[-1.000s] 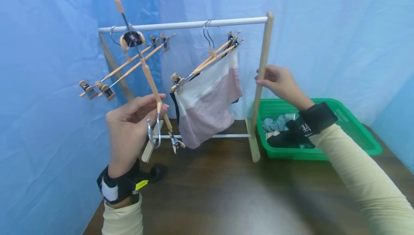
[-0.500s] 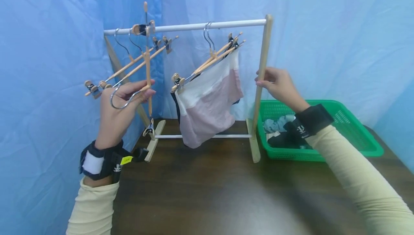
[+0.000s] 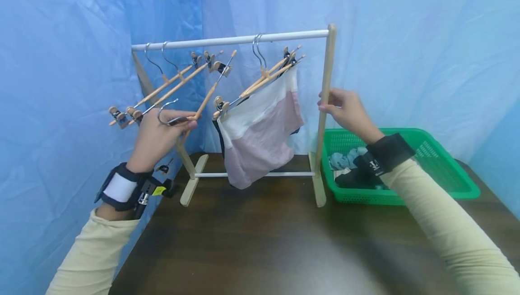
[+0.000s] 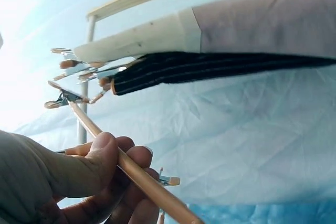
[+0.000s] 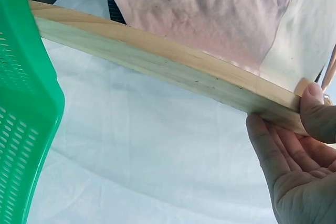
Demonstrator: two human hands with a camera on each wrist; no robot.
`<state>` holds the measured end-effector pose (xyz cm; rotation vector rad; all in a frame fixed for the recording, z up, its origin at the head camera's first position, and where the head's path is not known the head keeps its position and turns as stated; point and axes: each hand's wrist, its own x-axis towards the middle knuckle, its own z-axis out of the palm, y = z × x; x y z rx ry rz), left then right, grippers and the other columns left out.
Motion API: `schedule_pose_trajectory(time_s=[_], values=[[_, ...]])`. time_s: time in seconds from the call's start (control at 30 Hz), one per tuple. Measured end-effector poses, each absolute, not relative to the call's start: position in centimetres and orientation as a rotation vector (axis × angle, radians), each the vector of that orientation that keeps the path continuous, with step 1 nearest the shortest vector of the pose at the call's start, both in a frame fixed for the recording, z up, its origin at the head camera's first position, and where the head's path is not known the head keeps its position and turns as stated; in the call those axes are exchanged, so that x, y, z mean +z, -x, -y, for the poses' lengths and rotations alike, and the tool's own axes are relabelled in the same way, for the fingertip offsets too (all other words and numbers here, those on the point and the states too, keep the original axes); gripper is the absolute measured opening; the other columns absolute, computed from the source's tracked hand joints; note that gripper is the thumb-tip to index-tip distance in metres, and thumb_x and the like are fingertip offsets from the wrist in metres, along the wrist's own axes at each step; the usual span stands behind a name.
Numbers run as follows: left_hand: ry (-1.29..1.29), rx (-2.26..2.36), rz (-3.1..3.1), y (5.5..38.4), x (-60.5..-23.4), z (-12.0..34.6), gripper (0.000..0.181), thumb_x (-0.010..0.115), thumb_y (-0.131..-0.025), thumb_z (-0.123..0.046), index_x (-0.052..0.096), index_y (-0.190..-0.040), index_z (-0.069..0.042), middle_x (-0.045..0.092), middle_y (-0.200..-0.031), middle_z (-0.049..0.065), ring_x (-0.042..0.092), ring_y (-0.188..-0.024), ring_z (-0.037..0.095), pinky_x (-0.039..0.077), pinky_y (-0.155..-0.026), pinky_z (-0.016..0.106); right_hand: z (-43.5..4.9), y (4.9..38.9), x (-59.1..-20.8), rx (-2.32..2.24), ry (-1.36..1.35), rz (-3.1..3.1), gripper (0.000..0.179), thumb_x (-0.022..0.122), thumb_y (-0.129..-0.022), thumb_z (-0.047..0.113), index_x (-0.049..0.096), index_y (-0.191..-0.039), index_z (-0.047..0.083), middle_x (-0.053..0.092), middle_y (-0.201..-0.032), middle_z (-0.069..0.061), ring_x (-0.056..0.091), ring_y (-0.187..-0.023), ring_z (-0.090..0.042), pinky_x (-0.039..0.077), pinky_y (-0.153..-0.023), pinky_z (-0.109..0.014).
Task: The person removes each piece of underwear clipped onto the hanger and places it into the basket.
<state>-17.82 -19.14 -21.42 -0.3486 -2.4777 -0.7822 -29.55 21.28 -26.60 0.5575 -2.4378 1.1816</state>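
My left hand (image 3: 156, 139) pinches a clip hanger (image 3: 207, 99) by the middle of its bar, its metal hook pointing up and back over the hand. The held hanger hangs below the rail (image 3: 227, 41), apart from it. In the left wrist view, thumb and fingers grip the orange-coated bar (image 4: 152, 187). On the right, my right hand (image 3: 347, 110) holds the rack's wooden post (image 3: 327, 74) between thumb and fingers. A white and pink garment (image 3: 264, 137) is clipped to a hanger on the rail, with a dark striped garment (image 4: 210, 67) behind it.
Two bare clip hangers (image 3: 166, 85) hang at the rail's left end, close to the left hand. A green basket (image 3: 447, 173) holding several pieces of cloth stands right of the rack on the dark wooden table (image 3: 264, 241). Blue sheeting (image 3: 426, 38) surrounds the table.
My left hand has moved left with the hanger and turned it. Its upper clip has dropped below the rail, and the hook now points upward. The right hand stays on the post.
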Motion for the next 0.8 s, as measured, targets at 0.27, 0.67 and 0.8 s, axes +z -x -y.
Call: schedule_pose_trajectory(time_s=[0.27, 0.67, 0.8], values=[[0.289, -0.618, 2.569, 19.3, -19.8, 19.2, 0.023, 0.067, -0.1, -0.019, 0.078, -0.109, -0.001, 0.076, -0.103, 0.023, 0.059, -0.069, 0.026, 0.034, -0.057, 0.031, -21.0, 29.9, -26.8, 1.176, -0.548, 2.433, 0.034, 0.066, -0.1, 0.015, 0.063, -0.131, 0.002, 0.07, -0.124, -0.022, 0.064, -0.124, -0.037, 0.05, -0.106, -0.055], [0.259, -0.44, 2.758, 21.4, -15.6, 19.6, 0.025, 0.062, -0.102, -0.018, 0.078, -0.105, 0.001, 0.076, -0.092, 0.019, 0.049, -0.067, 0.024, 0.032, -0.057, 0.033, -20.6, 30.3, -27.0, 1.178, -0.53, 2.43, 0.034, 0.065, -0.1, 0.015, 0.063, -0.131, 0.001, 0.07, -0.125, -0.022, 0.063, -0.125, -0.038, 0.049, -0.106, -0.056], [0.245, -0.409, 2.816, 22.5, -13.7, 19.6, 0.027, 0.061, -0.102, -0.02, 0.078, -0.106, 0.0, 0.075, -0.092, 0.018, 0.052, -0.07, 0.024, 0.035, -0.061, 0.033, -20.7, 30.4, -27.0, 1.172, -0.524, 2.43, 0.033, 0.065, -0.1, 0.014, 0.063, -0.131, 0.001, 0.07, -0.124, -0.023, 0.063, -0.124, -0.038, 0.049, -0.106, -0.056]])
